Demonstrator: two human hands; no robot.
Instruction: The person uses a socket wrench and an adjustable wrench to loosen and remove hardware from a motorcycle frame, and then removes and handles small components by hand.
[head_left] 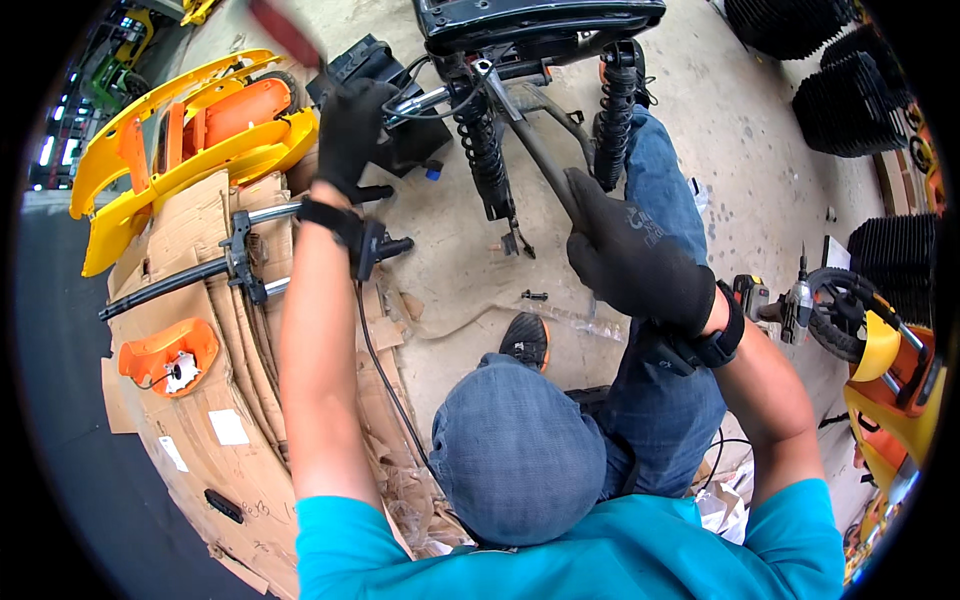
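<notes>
My gloved left hand (350, 135) is closed by a red-handled tool (285, 35), which is blurred by motion. A chrome socket (425, 102) reaches from beside that hand toward the black vehicle frame (530, 20); whether it belongs to the red-handled tool I cannot tell. Wrapped in my gloved right hand (635, 250) is a long wrench (535, 150), slanting up to the frame with its chrome end against the part above the left shock absorber (482, 150). A second shock absorber (614, 120) hangs right of it.
At left, cardboard (200, 440) carries a fork assembly (240, 255), an orange cover (170, 355) and yellow body panels (190, 150). A bolt (535, 295) lies on the floor before my shoe. A power drill (797, 305) and wheel (838, 315) are at right, below black stacked parts (850, 105).
</notes>
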